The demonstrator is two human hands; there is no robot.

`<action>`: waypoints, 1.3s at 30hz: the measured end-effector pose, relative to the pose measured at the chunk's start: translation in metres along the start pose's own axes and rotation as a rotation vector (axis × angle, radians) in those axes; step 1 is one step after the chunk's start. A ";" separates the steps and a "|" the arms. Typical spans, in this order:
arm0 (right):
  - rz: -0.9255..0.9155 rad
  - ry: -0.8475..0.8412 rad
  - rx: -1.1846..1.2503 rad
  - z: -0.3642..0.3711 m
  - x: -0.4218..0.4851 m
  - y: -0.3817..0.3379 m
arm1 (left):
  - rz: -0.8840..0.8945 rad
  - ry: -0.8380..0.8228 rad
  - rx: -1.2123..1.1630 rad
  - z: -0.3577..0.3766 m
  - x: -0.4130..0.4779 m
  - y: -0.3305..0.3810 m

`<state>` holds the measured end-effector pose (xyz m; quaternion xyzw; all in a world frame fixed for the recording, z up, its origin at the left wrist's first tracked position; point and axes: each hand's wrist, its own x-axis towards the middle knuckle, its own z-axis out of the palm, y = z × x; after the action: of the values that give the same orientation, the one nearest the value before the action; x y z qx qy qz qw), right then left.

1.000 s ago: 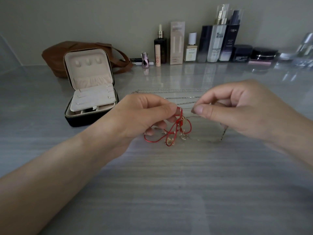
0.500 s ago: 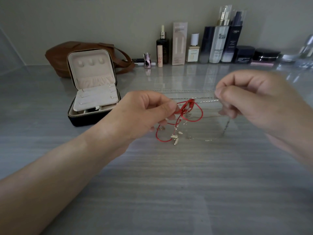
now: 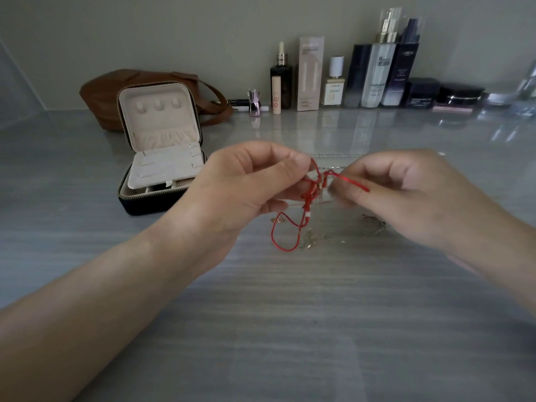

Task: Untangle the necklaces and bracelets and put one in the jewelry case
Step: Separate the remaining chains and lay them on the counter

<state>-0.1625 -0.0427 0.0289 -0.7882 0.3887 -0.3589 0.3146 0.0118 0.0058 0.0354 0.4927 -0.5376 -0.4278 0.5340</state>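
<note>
Grey table point(image 3: 261, 329) fills the frame, with a brown bag point(image 3: 104, 94) at upper left and an open jewelry case point(image 3: 159, 117) just in front of it. Left hand point(image 3: 240, 192) and right hand point(image 3: 406, 195) meet at centre, each pinching a red cord point(image 3: 307, 198) between thumb and forefinger. The cord's loop hangs to the tabletop. A thin gold chain point(image 3: 374, 224) lies under the right hand, seemingly tangled with the cord.

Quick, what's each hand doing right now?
Left hand: pinching the tangled red cord bracelet.
Right hand: pinching a strand of the same cord.
</note>
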 end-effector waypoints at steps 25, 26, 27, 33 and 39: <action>-0.128 0.021 -0.019 0.007 -0.002 -0.005 | -0.023 0.005 0.019 0.004 0.000 -0.002; -0.100 0.017 0.054 0.007 -0.002 -0.006 | -0.035 0.012 0.010 0.005 0.000 -0.002; -0.072 0.009 0.133 0.007 -0.001 -0.005 | -0.055 0.018 -0.007 0.006 0.001 -0.002; 0.105 -0.032 0.386 0.000 0.000 -0.009 | -0.193 -0.012 -0.245 0.007 0.004 0.000; 0.182 -0.069 0.568 -0.002 0.002 -0.008 | -0.190 -0.143 -0.256 0.007 -0.002 -0.001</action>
<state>-0.1605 -0.0411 0.0370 -0.6423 0.3308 -0.3965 0.5663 0.0051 0.0068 0.0342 0.4376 -0.4661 -0.5753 0.5102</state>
